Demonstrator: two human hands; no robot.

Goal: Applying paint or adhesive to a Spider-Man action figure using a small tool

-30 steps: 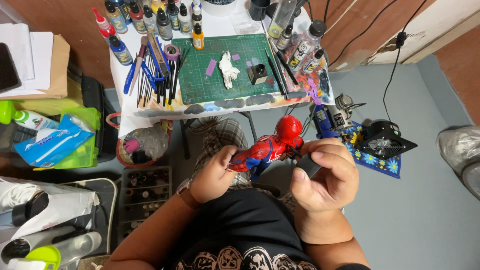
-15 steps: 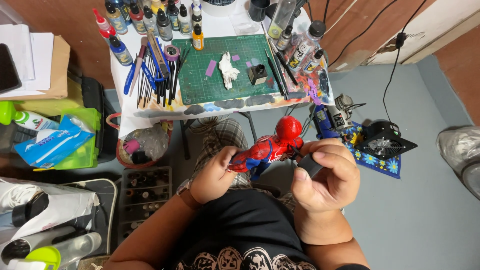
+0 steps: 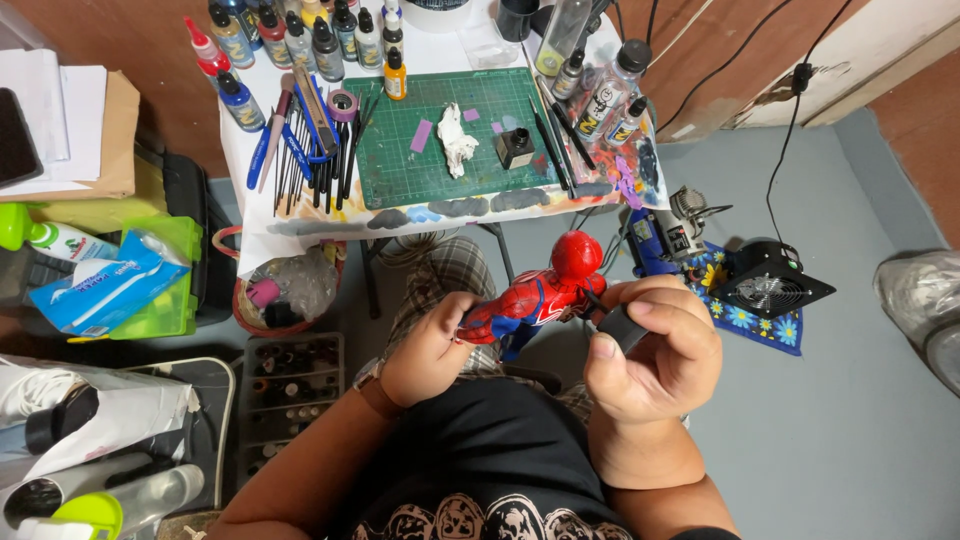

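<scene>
A green bin [image 3: 165, 290] with a blue packet [image 3: 105, 290] sits far left, beside a basket [image 3: 285, 290] and a tray of jars [image 3: 290, 385] on the floor. The left hand [image 3: 425, 350] has its fingers clamped on the legs of a red and blue figure [image 3: 535, 295], held above the lap below the table [image 3: 300, 215] with its green mat [image 3: 445, 135], brushes [image 3: 310, 150] and bottles [image 3: 300, 40]. The right hand [image 3: 655, 350], fingers curled shut, pinches a dark block [image 3: 622, 328] against the figure's back. A black fan [image 3: 770, 285] lies right.

The figure [image 3: 535, 295] is bright red with blue patches and thin dark web lines. Cutting mat [image 3: 445, 140] is dark green with a pale grid. There's a blue cloth with yellow flowers [image 3: 745, 320] and tan-grey plaid shorts [image 3: 450, 275].
</scene>
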